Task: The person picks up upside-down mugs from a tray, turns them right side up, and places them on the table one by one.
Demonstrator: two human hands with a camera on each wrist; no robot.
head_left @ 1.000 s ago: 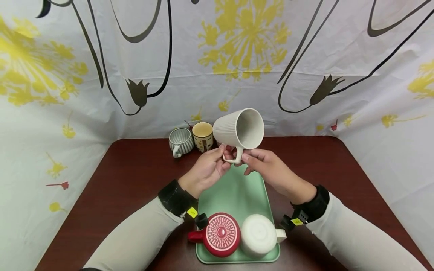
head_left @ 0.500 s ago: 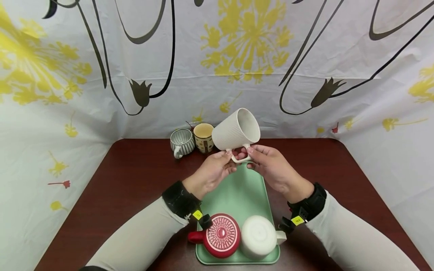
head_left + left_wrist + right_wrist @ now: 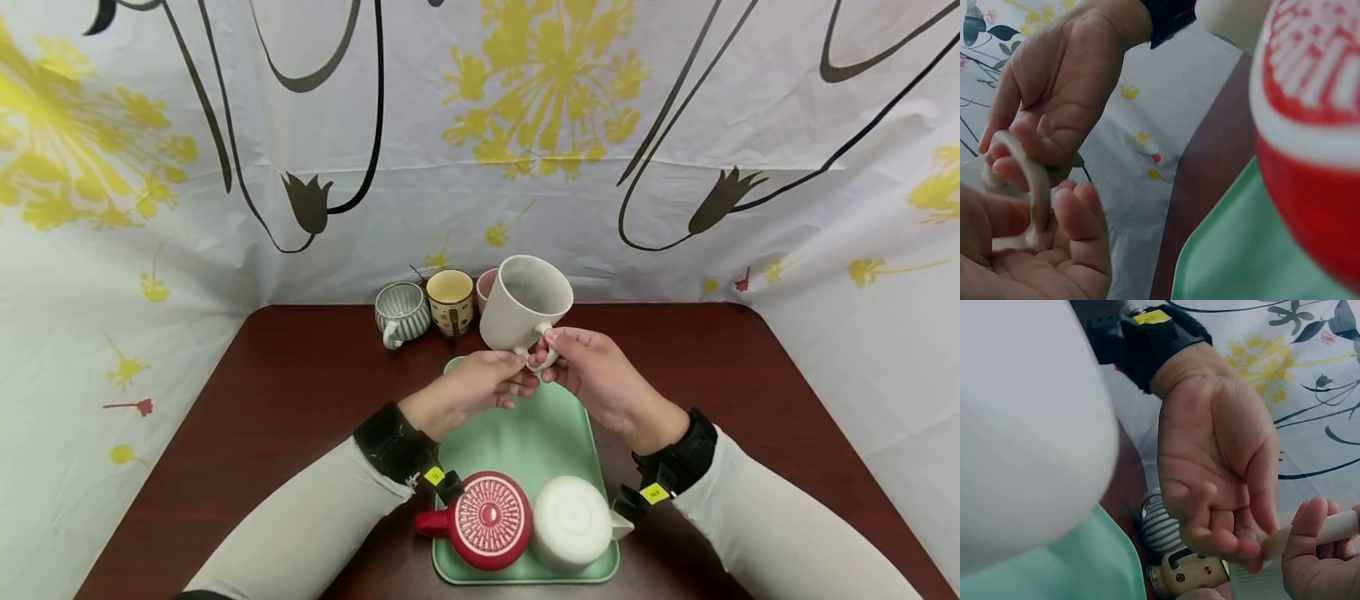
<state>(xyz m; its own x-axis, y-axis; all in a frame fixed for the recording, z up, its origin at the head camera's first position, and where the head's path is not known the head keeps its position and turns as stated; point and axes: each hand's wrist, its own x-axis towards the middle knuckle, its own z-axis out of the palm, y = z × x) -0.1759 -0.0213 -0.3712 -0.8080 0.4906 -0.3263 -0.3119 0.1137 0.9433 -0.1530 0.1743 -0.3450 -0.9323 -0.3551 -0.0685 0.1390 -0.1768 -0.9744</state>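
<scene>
Cream ceramic, one ribbed mug (image 3: 523,302) hangs above the green tray (image 3: 525,421), mouth tilted up toward the camera, handle down. The left hand (image 3: 471,390) and right hand (image 3: 592,372) both pinch its handle. Two upturned mugs sit on the tray; three cups stand behind.

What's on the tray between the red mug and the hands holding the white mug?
Nothing: in the head view that stretch of the green tray is bare between the red mug and the hands' white mug.
</scene>
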